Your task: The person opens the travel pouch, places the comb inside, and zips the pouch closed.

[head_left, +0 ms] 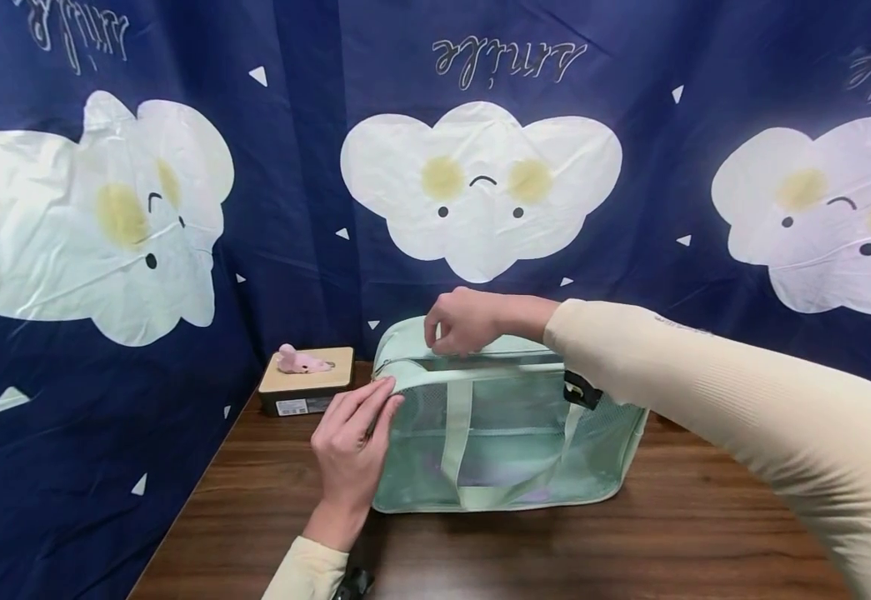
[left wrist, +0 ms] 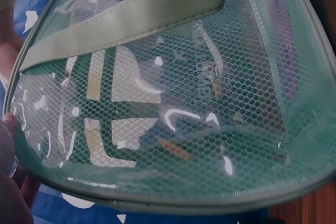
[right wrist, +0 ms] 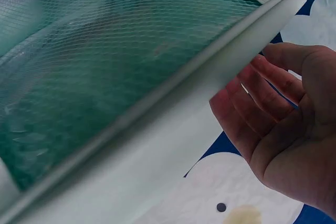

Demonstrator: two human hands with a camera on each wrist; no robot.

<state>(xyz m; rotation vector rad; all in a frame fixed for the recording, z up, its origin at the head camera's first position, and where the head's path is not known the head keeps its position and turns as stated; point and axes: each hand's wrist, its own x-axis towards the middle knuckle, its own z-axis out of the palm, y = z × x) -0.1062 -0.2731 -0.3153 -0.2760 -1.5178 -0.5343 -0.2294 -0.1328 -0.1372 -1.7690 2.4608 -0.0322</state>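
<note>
A pale green, see-through mesh bag (head_left: 510, 442) with a fabric carry strap (head_left: 459, 425) stands on the table. My left hand (head_left: 352, 437) grips its upper left corner, thumb and fingers at the seam beside the zipper. In the left wrist view, fingers (left wrist: 8, 156) of that hand show at the bag's rim. My right hand (head_left: 465, 321) reaches across the bag's top, fingertips bent down at the edge of the top opening. From the right wrist view, this hand's thumb and index finger (right wrist: 273, 77) meet close by the pale edging; their tips are partly hidden.
Behind the bag on the left, a low box (head_left: 307, 383) with a tan top bears a small pink plush-like item (head_left: 302, 361). Brown wood-grain table (head_left: 255, 517) extends in front. A blue curtain (head_left: 300, 167) with white clouds hangs close behind. Through the mesh, purple and green shapes show.
</note>
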